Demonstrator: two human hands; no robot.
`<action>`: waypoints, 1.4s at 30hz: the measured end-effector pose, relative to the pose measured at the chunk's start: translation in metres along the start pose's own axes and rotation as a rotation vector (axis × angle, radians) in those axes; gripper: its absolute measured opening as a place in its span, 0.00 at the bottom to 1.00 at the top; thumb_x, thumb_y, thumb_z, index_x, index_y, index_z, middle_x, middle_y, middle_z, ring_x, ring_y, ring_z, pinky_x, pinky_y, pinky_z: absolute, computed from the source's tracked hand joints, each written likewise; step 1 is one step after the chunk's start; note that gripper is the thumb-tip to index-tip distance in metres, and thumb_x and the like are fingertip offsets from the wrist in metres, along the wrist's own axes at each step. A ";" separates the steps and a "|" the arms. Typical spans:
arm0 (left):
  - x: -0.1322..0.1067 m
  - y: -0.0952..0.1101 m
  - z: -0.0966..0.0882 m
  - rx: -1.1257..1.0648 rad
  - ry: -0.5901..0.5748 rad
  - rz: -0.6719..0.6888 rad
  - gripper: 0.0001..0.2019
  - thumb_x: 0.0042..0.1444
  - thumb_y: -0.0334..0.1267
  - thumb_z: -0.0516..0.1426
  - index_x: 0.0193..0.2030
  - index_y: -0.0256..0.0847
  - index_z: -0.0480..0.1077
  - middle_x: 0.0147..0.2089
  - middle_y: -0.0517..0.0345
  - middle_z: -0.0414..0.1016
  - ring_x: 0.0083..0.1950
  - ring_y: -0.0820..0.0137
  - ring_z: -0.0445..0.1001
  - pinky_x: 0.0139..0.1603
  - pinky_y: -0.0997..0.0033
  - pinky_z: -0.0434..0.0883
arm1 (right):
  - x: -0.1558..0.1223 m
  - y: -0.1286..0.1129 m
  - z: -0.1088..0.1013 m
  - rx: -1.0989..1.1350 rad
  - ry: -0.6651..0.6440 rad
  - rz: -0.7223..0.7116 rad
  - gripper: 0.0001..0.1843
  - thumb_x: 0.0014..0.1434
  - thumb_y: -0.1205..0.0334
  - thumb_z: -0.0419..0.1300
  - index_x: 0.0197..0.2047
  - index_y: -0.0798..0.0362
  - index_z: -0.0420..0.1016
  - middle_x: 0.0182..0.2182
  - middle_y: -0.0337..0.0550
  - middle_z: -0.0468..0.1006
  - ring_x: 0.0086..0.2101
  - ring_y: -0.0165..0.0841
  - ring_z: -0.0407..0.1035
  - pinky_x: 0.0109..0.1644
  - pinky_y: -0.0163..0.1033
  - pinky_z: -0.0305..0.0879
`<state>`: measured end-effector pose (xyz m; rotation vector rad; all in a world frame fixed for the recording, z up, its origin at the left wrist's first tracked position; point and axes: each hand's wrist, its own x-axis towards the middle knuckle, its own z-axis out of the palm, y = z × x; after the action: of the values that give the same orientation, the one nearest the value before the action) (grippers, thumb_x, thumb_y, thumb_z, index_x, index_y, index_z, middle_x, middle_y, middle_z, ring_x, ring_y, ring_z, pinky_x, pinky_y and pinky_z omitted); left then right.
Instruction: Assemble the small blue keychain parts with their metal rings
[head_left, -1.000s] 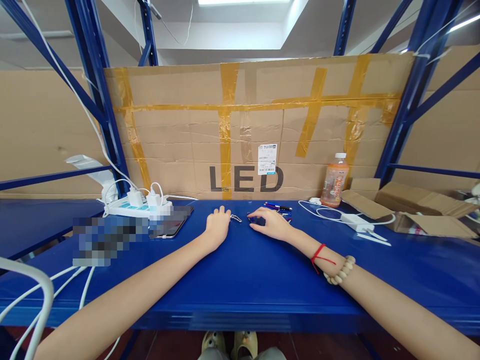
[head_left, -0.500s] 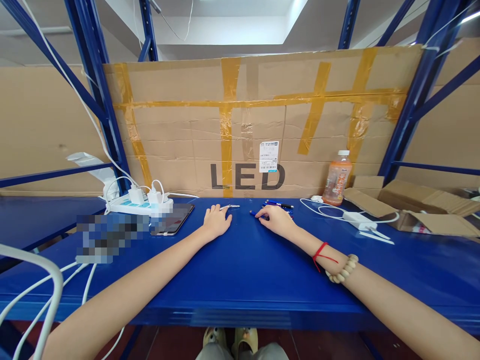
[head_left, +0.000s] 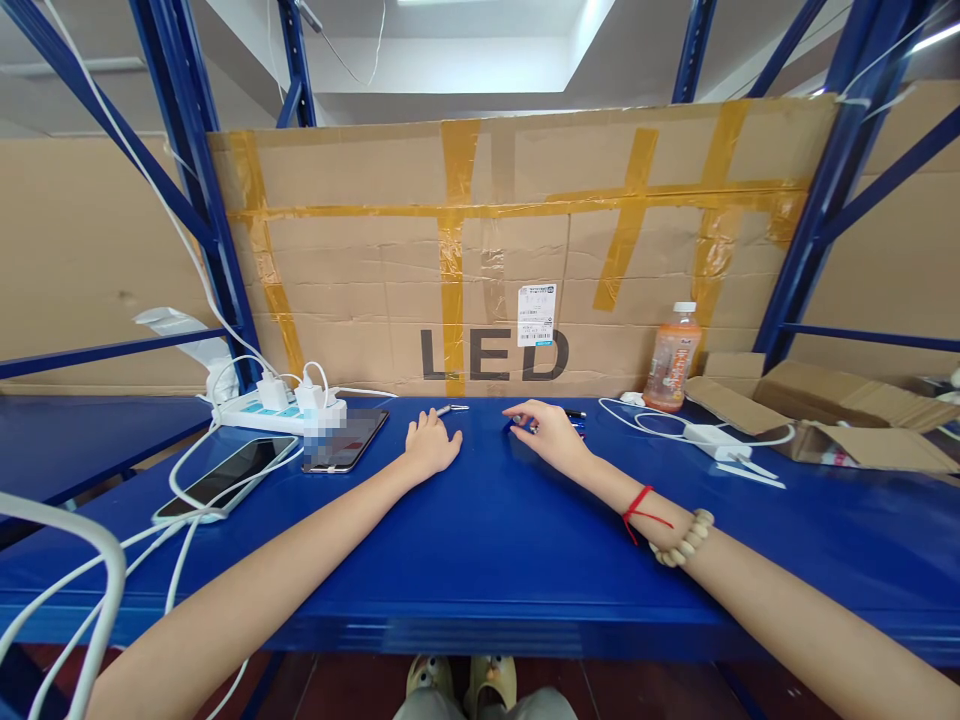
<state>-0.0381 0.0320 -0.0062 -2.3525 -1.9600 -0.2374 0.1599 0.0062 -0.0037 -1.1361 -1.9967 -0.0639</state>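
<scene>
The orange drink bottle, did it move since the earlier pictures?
No. The orange drink bottle keeps its place, right of the white label on the cardboard panel; the whole view shifted slightly.

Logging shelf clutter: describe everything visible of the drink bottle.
The drink bottle looks like clear plastic, with pinkish-orange contents, a white cap on, and unreadable lettering. It stands upright at the back of the blue shelf, before the cardboard panel, beside an open cardboard box. Neither left hand nor right hand touches it; whether the box does is unclear.
</scene>
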 end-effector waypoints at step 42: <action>-0.014 0.017 -0.006 -0.109 0.312 0.636 0.14 0.58 0.44 0.45 0.43 0.41 0.66 0.43 0.54 0.66 0.46 0.68 0.63 0.49 0.66 0.61 | -0.001 -0.010 -0.001 0.081 -0.117 -0.001 0.15 0.55 0.52 0.54 0.39 0.51 0.73 0.31 0.39 0.76 0.29 0.27 0.69 0.33 0.31 0.63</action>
<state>-0.0240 0.0138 -0.0015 -2.6556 -1.0258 -0.6234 0.1530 -0.0011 -0.0006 -1.1093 -2.0833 0.0842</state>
